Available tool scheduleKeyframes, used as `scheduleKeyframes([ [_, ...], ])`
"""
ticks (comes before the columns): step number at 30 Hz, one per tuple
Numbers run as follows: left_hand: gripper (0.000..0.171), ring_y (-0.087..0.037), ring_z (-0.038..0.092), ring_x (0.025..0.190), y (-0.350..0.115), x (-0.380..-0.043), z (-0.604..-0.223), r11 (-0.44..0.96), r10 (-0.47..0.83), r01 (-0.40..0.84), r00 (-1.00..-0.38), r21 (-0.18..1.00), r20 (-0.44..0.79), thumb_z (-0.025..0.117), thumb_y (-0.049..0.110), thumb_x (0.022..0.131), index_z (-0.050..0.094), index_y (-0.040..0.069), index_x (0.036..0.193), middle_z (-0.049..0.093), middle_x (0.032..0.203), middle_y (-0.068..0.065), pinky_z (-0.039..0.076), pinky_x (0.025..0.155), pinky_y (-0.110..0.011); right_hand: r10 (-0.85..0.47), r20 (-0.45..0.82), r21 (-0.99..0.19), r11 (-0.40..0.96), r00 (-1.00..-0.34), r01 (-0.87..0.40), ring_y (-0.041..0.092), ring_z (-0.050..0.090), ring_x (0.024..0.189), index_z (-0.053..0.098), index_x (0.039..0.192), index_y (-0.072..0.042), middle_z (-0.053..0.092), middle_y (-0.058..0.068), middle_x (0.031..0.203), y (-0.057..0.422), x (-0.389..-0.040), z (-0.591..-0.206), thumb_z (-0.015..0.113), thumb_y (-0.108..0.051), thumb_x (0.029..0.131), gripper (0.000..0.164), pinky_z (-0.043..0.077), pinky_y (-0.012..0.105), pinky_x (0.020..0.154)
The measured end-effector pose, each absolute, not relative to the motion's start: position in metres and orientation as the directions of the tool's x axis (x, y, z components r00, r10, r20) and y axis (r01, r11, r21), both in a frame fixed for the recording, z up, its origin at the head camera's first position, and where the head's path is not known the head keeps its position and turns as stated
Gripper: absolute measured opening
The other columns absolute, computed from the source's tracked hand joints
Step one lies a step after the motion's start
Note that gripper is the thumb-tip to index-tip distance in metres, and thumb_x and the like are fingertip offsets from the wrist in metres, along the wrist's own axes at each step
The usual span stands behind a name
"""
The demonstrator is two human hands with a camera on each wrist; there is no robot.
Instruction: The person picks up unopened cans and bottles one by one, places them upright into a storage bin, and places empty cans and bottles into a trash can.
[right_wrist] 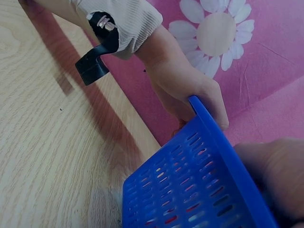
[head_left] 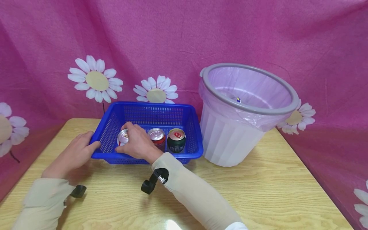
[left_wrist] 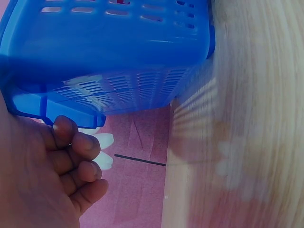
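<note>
A blue perforated plastic basket [head_left: 155,156] stands on the table with three drink cans upright inside. My left hand [head_left: 75,152] holds the basket's left rim; in the left wrist view its fingers [left_wrist: 86,145] curl below that edge. Reaching in from the front, my right hand [head_left: 140,142] grips the leftmost can [head_left: 123,137], which has a silver top and a pale side partly covered by the fingers. Beside it are a red can [head_left: 157,135] and a dark green can [head_left: 176,140] with a red tab. The right wrist view shows the right hand blurred behind the basket wall.
A white wastebasket [head_left: 227,140] with a grey rim and a pale purple liner stands right of the basket, close to its side. Inside it a small dark blue and yellow piece [head_left: 238,99] shows. A pink flowered cloth [head_left: 184,38] hangs behind the wooden table [head_left: 267,185].
</note>
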State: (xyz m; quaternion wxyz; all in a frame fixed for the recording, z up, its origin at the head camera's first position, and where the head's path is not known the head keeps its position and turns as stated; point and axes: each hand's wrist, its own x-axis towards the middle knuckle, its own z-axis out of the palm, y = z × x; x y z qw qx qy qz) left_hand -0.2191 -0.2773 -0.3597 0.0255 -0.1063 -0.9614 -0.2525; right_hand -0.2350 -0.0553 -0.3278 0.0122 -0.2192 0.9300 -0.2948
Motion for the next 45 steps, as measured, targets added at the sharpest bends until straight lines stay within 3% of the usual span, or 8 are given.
scheduleKeyframes([
  [26,0.031,-0.031,0.053,0.092,-0.2772,-0.2195,-0.3594,0.851,0.194,0.219,-0.976,0.477,0.102,0.04,0.028,0.1,0.053,0.001,0.107,0.059,0.093,-0.015,0.04,0.077,-0.04,-0.408,0.089,-0.483,0.78,-0.909,-0.398,0.009,0.058,0.093,0.052,0.117,-0.02,0.062,-0.004,0.103,-0.0568,-0.2352,-0.3289,0.083,-0.037,0.074,0.056,0.05,0.02,0.078],
  [45,0.029,-0.03,0.053,0.09,-0.2768,-0.2188,-0.3587,0.85,0.194,0.225,-0.974,0.477,0.114,0.04,0.028,0.1,0.053,0.001,0.105,0.06,0.091,-0.014,0.04,0.077,-0.039,-0.438,0.063,-0.48,0.774,-0.897,-0.412,0.008,0.055,0.09,0.05,0.12,-0.019,0.057,-0.005,0.101,-0.0565,-0.236,-0.3287,0.075,-0.041,0.08,0.052,0.048,0.019,0.073],
])
